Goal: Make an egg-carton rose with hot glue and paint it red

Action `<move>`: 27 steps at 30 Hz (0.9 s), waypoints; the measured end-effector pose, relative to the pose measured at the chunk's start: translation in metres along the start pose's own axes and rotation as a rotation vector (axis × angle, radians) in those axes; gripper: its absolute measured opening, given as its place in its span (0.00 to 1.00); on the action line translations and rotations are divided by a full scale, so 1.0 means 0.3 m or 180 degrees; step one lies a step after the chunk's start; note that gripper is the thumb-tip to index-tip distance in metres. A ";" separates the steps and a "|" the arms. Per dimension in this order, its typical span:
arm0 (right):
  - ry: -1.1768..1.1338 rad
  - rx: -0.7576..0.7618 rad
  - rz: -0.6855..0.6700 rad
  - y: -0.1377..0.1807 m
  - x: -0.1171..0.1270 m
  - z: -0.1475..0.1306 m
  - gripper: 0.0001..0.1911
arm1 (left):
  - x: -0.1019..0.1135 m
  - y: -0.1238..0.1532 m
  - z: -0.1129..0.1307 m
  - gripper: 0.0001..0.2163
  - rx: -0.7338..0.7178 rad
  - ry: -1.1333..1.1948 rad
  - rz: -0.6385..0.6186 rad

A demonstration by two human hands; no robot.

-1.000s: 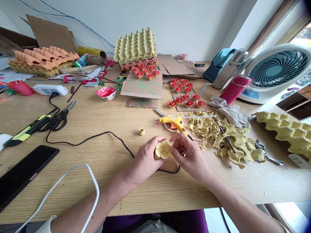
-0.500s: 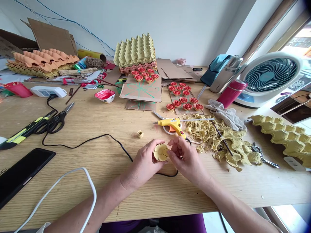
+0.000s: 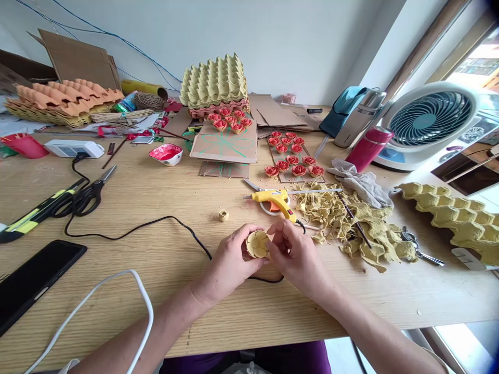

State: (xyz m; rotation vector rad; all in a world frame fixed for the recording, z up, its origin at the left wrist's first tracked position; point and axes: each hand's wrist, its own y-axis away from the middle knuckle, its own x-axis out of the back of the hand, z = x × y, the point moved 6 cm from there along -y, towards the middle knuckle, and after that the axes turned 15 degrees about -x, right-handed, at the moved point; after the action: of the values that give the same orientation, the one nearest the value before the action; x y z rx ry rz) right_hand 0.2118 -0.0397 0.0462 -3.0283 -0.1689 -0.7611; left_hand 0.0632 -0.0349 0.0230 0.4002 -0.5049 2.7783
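Note:
My left hand [image 3: 230,259] cups a small yellow flower [image 3: 258,244] cut from egg-carton pulp, just above the wooden table [image 3: 156,192]. My right hand [image 3: 292,252] pinches the flower's right-hand petals with its fingertips. Both hands are closed on the flower. A yellow glue gun [image 3: 275,200] lies just beyond my hands, its black cord [image 3: 156,224] running left across the table. A small rolled pulp bud [image 3: 223,215] sits alone to the left of the gun.
Pulp scraps [image 3: 351,223] pile up to the right, with an egg tray [image 3: 456,213] beyond them. Red painted flowers [image 3: 292,161] sit on cardboard behind. Scissors [image 3: 88,192], a phone [image 3: 35,278] and a white cable [image 3: 117,291] lie left. A fan [image 3: 429,122] stands back right.
The hands and flower have stayed almost in place; my right fingers have closed in tighter on the petals. The view has shifted slightly.

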 end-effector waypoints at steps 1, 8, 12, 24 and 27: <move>0.0038 0.0018 0.0010 0.002 -0.001 0.000 0.06 | -0.003 0.000 -0.002 0.20 0.0035 0.0098 -0.0007; 0.0189 0.0059 0.0104 0.002 -0.002 0.008 0.06 | -0.017 -0.007 -0.014 0.25 0.0184 0.0958 -0.0027; 0.0223 0.0101 0.0134 0.002 -0.004 0.015 0.07 | -0.015 -0.014 -0.013 0.23 0.0190 0.1059 -0.0065; 0.0067 0.0206 0.0193 -0.009 0.041 -0.009 0.04 | -0.008 -0.018 -0.003 0.23 0.0377 0.1098 -0.0170; 0.0075 0.0267 0.0062 -0.010 0.028 -0.015 0.03 | -0.016 -0.013 -0.011 0.23 0.0329 0.1133 -0.0254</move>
State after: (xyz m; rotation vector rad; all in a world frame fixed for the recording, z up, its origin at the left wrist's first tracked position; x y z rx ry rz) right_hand 0.2167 -0.0361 0.0542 -2.9368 -0.1662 -0.7675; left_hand 0.0681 -0.0314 0.0196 -0.0551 -0.2553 2.7187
